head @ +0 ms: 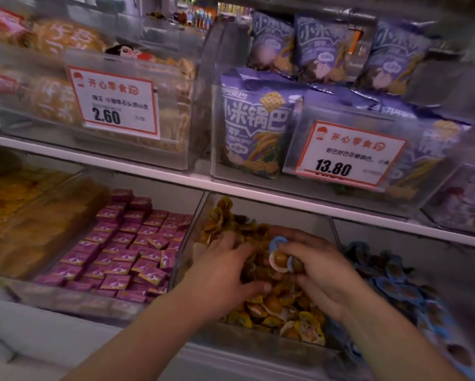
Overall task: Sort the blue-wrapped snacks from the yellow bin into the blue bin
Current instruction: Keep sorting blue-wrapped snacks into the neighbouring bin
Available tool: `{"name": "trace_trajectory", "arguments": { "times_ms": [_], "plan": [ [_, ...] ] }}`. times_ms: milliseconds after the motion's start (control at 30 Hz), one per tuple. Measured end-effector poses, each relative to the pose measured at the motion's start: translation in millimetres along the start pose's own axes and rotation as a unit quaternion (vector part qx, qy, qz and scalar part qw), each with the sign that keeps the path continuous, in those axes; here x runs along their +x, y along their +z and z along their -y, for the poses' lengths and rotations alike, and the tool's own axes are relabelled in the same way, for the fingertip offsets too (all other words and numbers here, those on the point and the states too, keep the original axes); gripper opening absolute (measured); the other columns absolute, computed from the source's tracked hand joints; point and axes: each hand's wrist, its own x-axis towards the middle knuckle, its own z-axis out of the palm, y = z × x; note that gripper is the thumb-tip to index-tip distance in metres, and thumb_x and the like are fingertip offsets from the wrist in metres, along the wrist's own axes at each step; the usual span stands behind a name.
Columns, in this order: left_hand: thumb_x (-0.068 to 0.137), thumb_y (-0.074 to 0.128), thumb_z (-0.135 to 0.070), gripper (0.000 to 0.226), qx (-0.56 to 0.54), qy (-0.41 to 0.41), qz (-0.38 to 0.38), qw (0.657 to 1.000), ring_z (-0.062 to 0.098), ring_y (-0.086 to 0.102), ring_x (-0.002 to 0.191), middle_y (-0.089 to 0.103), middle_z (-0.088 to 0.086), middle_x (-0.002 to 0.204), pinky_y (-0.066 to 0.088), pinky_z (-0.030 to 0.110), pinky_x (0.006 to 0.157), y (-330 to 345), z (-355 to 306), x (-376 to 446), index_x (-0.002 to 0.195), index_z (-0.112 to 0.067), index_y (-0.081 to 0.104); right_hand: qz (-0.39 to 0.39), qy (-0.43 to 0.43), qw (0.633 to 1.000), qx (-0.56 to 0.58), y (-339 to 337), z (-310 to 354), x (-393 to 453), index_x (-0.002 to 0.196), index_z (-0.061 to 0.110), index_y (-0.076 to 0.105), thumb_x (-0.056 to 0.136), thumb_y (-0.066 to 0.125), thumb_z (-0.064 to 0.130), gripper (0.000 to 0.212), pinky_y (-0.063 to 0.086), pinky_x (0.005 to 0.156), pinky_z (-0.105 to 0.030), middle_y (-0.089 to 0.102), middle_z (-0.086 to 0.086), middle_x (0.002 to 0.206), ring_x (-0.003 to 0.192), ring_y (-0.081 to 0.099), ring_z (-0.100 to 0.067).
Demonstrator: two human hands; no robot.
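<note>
Both hands are down in the yellow bin (261,345): the left hand (225,266) digs palm-down into the yellow-wrapped snacks (272,306) with curled fingers, can't tell if it's got anything, and the right hand (317,266) pinches a small clump with a blue-wrapped snack (277,241) on top. The blue bin (412,292) sits just to the right, half blurred and cut off by the frame edge. Behind are purple boxes (126,248), a white shelf (192,178) and price tags (346,154).
</note>
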Motion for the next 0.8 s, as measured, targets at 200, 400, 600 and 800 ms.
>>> {"name": "trace_trajectory", "arguments": {
  "times_ms": [200,400,600,800],
  "plan": [
    [0.082,0.063,-0.055,0.043,-0.028,0.012,-0.048,0.998,0.008,0.056,0.108,0.060,-0.018,0.112,0.044,0.029,0.082,2,3,10,0.123,-0.044,0.058,0.000,-0.039,0.999,-0.031,-11,-11,-7,0.112,0.021,0.071,0.089,0.060,-0.008,0.039,0.056,0.064,-0.021,0.076,-0.001,0.106,0.092,0.072,-0.012],
    [0.085,0.075,-0.014,0.020,-0.336,-0.090,-0.132,0.928,-0.003,0.065,0.075,0.073,-0.008,0.085,0.049,0.013,0.064,-7,-6,17,0.096,-0.031,0.070,-0.042,-0.090,0.989,-0.106,0,-15,-7,0.087,0.032,0.073,0.087,0.067,-0.003,0.036,0.049,0.063,-0.009,0.074,0.013,0.083,0.073,0.068,0.003],
    [0.090,0.069,-0.011,0.019,-0.490,-0.082,-0.149,0.855,-0.001,0.069,0.081,0.075,-0.013,0.088,0.050,0.013,0.067,-3,-40,13,0.100,-0.028,0.068,-0.114,-0.023,0.989,0.090,0,-12,-13,0.098,0.013,0.076,0.094,0.062,0.012,0.014,0.061,0.075,-0.041,0.075,-0.011,0.094,0.087,0.072,-0.024],
    [0.100,0.051,-0.021,0.034,-0.369,0.003,-0.182,0.912,0.005,0.056,0.118,0.061,-0.018,0.122,0.048,0.031,0.100,10,-81,4,0.126,-0.044,0.053,0.053,0.077,0.952,0.291,0,-2,-39,0.113,0.018,0.074,0.095,0.054,0.047,0.040,0.058,0.082,-0.036,0.072,-0.010,0.118,0.107,0.070,-0.021]
  ]
}}
